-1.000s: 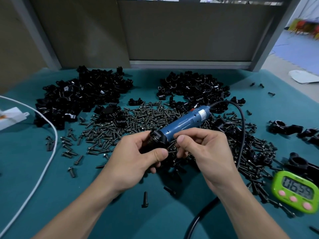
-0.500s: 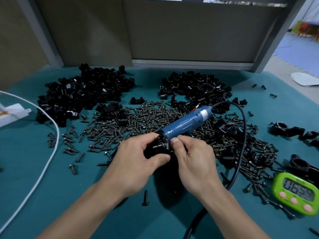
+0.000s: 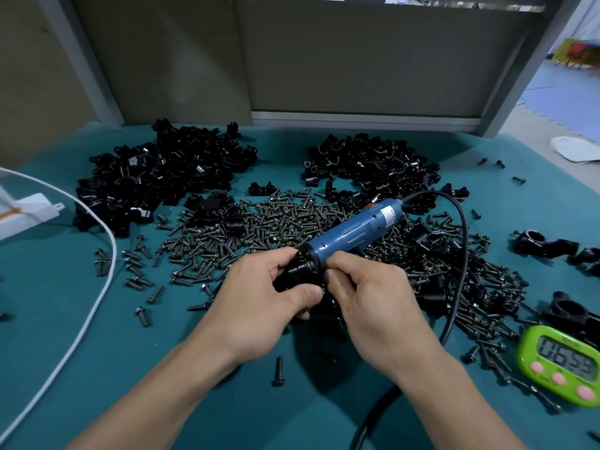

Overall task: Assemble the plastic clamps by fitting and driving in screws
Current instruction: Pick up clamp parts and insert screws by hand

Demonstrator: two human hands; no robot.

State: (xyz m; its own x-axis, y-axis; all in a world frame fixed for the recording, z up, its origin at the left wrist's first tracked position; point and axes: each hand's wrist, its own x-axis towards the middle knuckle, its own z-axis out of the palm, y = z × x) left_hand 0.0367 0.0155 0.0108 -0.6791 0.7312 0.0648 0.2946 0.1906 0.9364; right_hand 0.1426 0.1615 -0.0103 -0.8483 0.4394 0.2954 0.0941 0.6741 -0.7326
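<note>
My left hand [image 3: 263, 303] grips a black plastic clamp [image 3: 297, 276] just above the teal table. My right hand [image 3: 367, 303] is curled around the lower end of the blue electric screwdriver [image 3: 354, 232], whose nose meets the clamp between my thumbs. The driver's tip and any screw under it are hidden by my fingers. A wide spread of loose dark screws [image 3: 259, 222] lies just beyond my hands. Two heaps of black clamp halves sit further back, one at the left [image 3: 162, 180] and one at the right [image 3: 370, 164].
The screwdriver's black cable [image 3: 461, 254] loops right and back under my right forearm. A green timer [image 3: 561, 368] sits at the right edge, near assembled clamps [image 3: 545, 245]. A white cord [image 3: 97, 297] and white box [image 3: 29, 216] lie at the left. One screw [image 3: 278, 371] lies near my left wrist.
My right hand slid down the screwdriver toward the clamp and closed in beside my left hand. The left hand keeps hold of the clamp.
</note>
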